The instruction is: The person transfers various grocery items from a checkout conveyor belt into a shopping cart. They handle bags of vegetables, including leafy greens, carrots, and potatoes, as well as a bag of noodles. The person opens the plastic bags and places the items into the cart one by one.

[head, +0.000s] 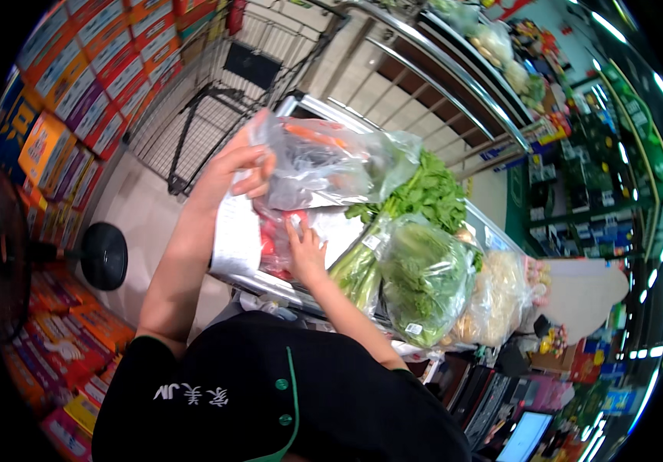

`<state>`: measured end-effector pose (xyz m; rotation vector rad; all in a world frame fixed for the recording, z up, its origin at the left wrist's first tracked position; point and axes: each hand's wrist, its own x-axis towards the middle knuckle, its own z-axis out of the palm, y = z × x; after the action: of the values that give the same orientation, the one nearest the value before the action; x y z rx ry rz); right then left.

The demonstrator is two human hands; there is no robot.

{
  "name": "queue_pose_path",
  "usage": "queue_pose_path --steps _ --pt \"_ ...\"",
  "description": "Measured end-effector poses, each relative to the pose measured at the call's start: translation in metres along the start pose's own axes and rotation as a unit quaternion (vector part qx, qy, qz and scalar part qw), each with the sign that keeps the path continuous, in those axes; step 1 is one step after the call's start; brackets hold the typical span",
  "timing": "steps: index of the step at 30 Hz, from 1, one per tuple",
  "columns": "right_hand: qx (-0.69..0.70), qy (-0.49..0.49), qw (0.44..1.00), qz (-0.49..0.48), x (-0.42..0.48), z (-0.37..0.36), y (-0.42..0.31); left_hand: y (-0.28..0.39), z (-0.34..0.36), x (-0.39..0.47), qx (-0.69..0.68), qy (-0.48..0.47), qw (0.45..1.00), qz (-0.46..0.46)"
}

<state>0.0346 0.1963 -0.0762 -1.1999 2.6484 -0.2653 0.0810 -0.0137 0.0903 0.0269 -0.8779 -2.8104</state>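
Note:
My left hand [248, 167] is raised, its fingers closed on a clear plastic bag [331, 167]. Orange pieces that look like carrots and something dark show through the film. Below that hand is a white paper slip [236, 237] with printing; I cannot tell whether the hand also holds it. My right hand [307, 251] reaches under the raised bag with fingers apart, touching or just over bagged red produce [274, 245]. To its right lie leafy green stalks [357, 263], a bagged leafy vegetable [427, 277] and a bag of pale produce [496, 294].
The produce rests on a metal-edged counter [484, 222]. A wire shopping cart [204, 115] stands beyond it, near a metal railing [447, 52]. Stacked cartons [95, 63] and a fan [5, 251] line the left. At lower right are a keyboard [490, 407] and a screen [525, 436].

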Motion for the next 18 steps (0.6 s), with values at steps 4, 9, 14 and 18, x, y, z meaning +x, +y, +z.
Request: queue_pose_path --steps 4,9,14,18 --pt "0.143 0.010 0.978 0.154 0.014 0.011 -0.002 0.000 -0.015 -0.010 -0.021 0.021 0.999 -0.015" --pt "0.389 -0.057 0.912 0.119 0.029 0.026 0.010 -0.006 -0.013 -0.016 -0.031 0.038 0.999 -0.018" --pt "0.686 0.003 0.700 0.199 -0.015 -0.055 -0.008 -0.003 -0.009 -0.023 0.025 0.070 0.997 -0.027" --pt "0.764 0.052 0.619 0.175 -0.064 -0.124 0.016 0.000 -0.019 -0.028 0.055 -0.015 0.997 -0.052"
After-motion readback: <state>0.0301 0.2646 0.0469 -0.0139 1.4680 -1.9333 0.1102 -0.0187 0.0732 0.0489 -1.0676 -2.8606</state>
